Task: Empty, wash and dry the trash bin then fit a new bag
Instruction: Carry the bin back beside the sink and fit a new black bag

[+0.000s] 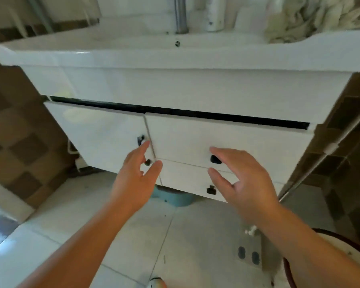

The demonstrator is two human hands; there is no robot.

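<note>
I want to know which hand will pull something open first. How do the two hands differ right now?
The left hand reaches at the cabinet door's black handle, at the door's edge; the right hand hovers at the upper drawer's black knob. The left sits farther left and slightly higher. Both are open, fingers spread, gripping nothing.

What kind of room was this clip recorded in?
Most likely a bathroom: a white ceramic washbasin with a metal tap sits on a glossy white vanity cabinet with black handles, over a pale tiled floor and brown tiled walls.
</note>
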